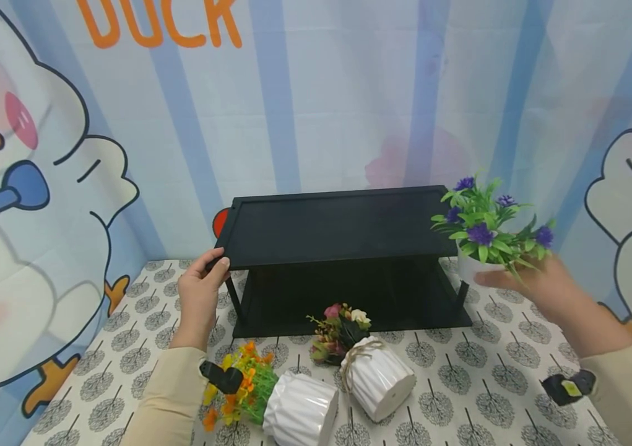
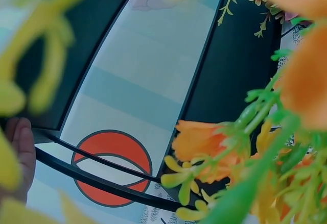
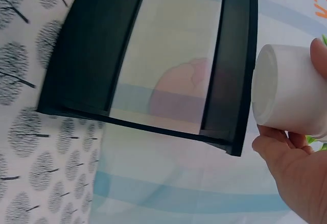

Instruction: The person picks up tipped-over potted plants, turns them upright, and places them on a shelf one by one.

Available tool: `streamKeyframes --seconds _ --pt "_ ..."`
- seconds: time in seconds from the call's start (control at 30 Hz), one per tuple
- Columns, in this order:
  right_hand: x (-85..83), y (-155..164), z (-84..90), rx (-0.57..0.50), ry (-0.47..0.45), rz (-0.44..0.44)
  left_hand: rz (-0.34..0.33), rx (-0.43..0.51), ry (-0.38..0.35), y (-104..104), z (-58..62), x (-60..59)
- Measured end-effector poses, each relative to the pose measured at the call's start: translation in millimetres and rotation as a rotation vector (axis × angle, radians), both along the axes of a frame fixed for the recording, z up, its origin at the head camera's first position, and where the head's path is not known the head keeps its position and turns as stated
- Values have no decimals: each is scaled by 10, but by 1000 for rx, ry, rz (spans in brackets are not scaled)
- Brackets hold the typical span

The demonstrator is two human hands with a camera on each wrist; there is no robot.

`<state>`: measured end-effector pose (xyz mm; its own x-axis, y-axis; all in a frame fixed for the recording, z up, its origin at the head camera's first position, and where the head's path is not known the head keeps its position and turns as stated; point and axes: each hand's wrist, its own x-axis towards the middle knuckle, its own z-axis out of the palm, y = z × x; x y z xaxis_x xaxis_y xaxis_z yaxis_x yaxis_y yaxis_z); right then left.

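**Purple-flower pot held at right end of black shelf; left hand steadying the shelf**

The right hand [image 1: 538, 285] grips a white pot of purple flowers [image 1: 485, 232] from below and behind, fingers [image 3: 286, 152] curled round the pot's wall. The pot is upright and off the surface, level with the shelf's top tier and just beside its right end. In the right wrist view the pot's flat white base faces the shelf's edge, close to it; contact cannot be confirmed.

The left hand [image 1: 200, 291] holds the front left corner of the black two-tier shelf [image 1: 338, 226], thumb on top of the rim and fingers curled under it. The shelf stands toward the far edge of the surface [image 1: 460, 384], against the duck-printed backdrop [image 1: 43, 186]. Both tiers appear bare.

Two further white pots lie tipped on their sides near the front edge of the surface. The pot of orange and yellow flowers [image 1: 293, 409] lies at centre-left, blooms pointing left toward the left sleeve. The twine-wrapped pot of pink and cream flowers [image 1: 374, 375] lies just right of it, blooms pointing toward the shelf. The two pots are close together. The surface carries a cloth printed with grey trees.
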<state>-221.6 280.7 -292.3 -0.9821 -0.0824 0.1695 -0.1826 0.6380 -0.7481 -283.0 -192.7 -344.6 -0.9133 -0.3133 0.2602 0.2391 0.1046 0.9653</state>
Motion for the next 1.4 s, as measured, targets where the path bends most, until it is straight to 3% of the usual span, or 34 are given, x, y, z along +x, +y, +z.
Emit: streamKeyframes --seconds 0.27,0.47,0.83,1.03,1.4 --pt "-210 -103 219 1 -88 -78 10 -5 -4 -1 -12 -7" --pt "-407 -220 292 14 -133 -139 14 -11 -8 -10 -30 -9" --pt "-665 -306 193 -183 -32 -93 1 -18 -2 -1 -30 -7" --pt "-736 -307 127 -254 -26 -94 -4 -20 2 -10 -17 -5" --pt "-812 -318 132 -211 -13 -102 -1 -13 1 -23 -16 -15"
